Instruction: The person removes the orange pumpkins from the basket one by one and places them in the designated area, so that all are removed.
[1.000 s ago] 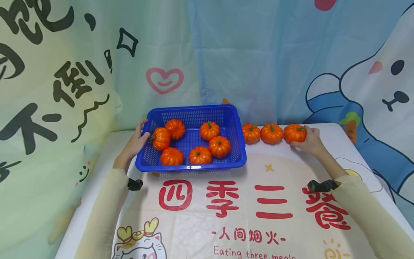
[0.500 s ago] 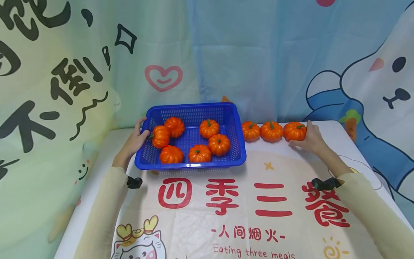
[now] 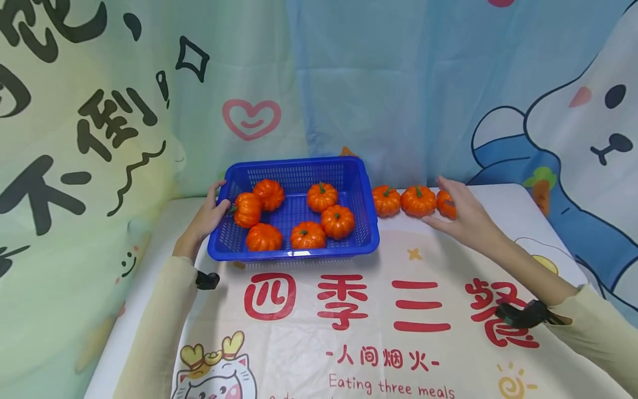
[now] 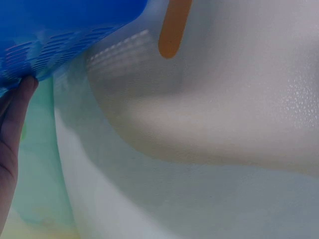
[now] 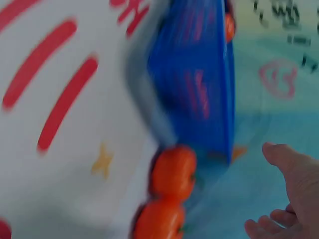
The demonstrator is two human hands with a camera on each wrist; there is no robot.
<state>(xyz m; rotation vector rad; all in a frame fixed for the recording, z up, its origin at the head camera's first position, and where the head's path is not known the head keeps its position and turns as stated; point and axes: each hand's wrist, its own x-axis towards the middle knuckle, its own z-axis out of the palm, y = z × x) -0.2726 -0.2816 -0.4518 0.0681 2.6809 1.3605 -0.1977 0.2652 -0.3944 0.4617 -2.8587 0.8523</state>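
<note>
At its left rim, a blue plastic basket [image 3: 294,256] is gripped by my left hand [image 3: 203,224], thumb on the near side. The left wrist view shows a digit against the basket's slotted wall [image 4: 60,47]. Several small orange pumpkins [image 3: 338,223] lie inside, apart or in touching pairs. To the right, three more pumpkins line up on the table. My right hand [image 3: 466,219], fingers and thumb spread, overlaps the rightmost pumpkin [image 3: 445,204] and reaches toward the middle one [image 3: 418,201]. The pumpkin nearest the basket [image 3: 386,200] sits close to its right wall.
A printed cloth [image 3: 349,305] with red characters covers much of the white table [image 3: 503,208]. Close behind the basket hangs a pastel curtain [image 3: 369,100]. A thin cable [image 3: 545,247] runs along the table's right side.
My right hand has let go of the rightmost pumpkin and moved left over it, spreading its fingers. My left hand keeps hold of the basket, which stays in place.
</note>
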